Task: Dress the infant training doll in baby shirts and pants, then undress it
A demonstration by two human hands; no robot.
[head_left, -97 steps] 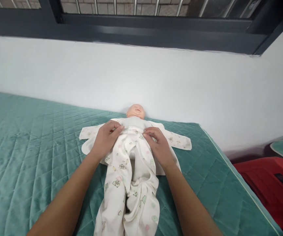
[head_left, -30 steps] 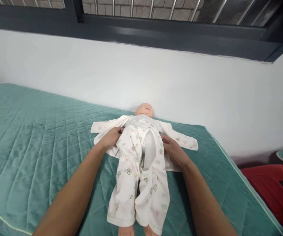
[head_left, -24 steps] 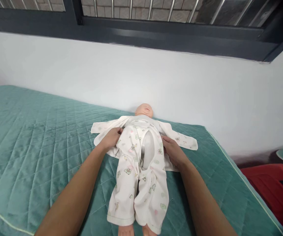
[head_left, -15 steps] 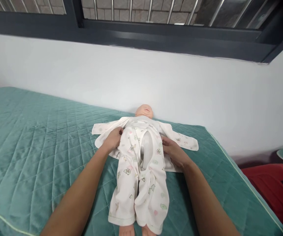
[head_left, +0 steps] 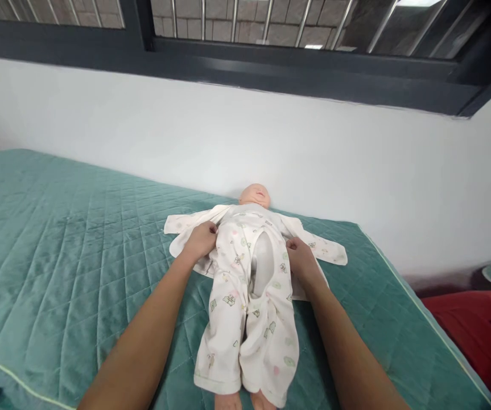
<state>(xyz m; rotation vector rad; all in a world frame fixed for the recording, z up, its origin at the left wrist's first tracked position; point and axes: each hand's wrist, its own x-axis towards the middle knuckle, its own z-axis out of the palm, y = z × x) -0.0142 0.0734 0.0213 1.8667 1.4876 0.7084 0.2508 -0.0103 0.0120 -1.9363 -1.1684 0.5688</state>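
A baby doll [head_left: 255,195] lies on its back, head toward the wall and bare feet toward me. It wears white printed baby trousers [head_left: 230,296] with an open slit at the crotch, where something white shows beneath. Under the trunk is a white long-sleeved baby top [head_left: 324,250], its sleeves stretched out to both sides and its front panels spread. My left hand [head_left: 202,241] is closed in a pinch at the left side of the trousers' waist. At the opposite side, my right hand [head_left: 302,259] has its fingers curled on the trousers' edge; the fingertips are partly hidden.
The doll lies on a green quilted bed cover [head_left: 100,273] with pale piping. Behind it rises a white wall [head_left: 211,136] below a dark window frame [head_left: 296,74] with metal bars. A red object [head_left: 467,324] stands beyond the bed's right edge.
My right hand's fingers have curled in from a looser, more spread pose against the trousers. My left hand stays at the waist. The view has shifted slightly.
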